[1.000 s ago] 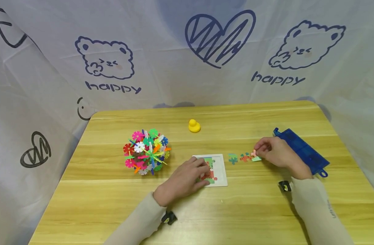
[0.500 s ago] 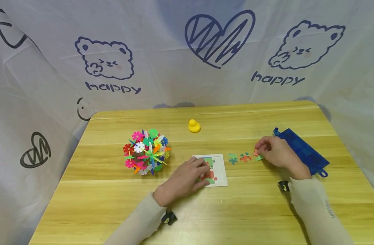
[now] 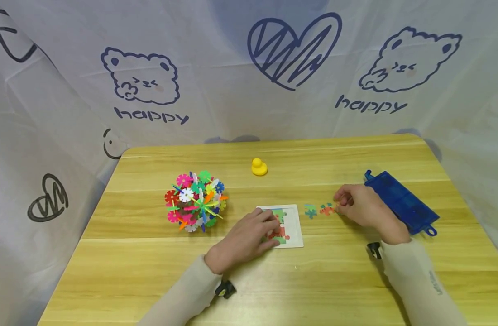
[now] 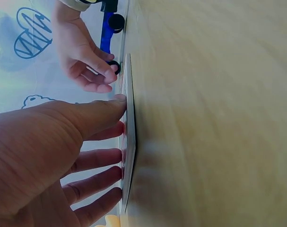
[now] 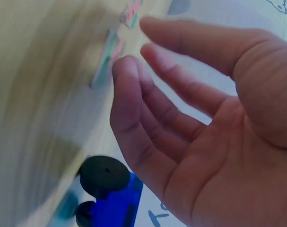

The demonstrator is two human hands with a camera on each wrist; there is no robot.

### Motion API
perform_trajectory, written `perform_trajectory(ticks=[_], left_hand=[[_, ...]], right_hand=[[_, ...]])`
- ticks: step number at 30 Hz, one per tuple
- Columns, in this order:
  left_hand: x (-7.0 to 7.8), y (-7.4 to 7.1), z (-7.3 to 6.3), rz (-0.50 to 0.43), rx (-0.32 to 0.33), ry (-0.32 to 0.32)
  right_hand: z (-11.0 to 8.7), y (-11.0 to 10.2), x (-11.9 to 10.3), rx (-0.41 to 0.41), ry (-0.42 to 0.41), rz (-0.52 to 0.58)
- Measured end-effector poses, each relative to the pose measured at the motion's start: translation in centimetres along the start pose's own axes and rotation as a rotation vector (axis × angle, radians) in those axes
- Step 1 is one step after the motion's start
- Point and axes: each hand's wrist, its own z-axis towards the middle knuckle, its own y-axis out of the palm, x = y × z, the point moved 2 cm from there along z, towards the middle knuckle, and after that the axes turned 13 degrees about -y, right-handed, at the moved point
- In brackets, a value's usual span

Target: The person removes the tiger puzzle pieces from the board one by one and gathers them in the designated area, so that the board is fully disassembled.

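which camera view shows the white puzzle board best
The head view: it shows the white puzzle board from above, with its bare part visible, though the left hand covers some. The left wrist view shows it nearly edge-on; in the right wrist view I can't make it out.

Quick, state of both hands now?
Left hand: open, fingers resting on the puzzle board.
Right hand: open, fingers loosely bent near a puzzle piece, nothing visibly held.
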Motion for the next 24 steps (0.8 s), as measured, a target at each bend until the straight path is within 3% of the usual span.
perform_trajectory(ticks=[5, 18, 24], left_hand=[[0.1, 0.0, 0.0, -0.003, -0.005, -0.003], [0.2, -0.3, -0.2, -0.002, -0.004, -0.008], [0.2, -0.4, -0.1, -0.019, -0.011, -0.004]], right_hand=[[0.3, 0.9, -0.4, -0.026, -0.053, -0.020], [0.7, 1.7, -1.2, -0.022, -0.004, -0.055], [0.6, 1.8, -2.5, 0.010, -0.034, -0.044]])
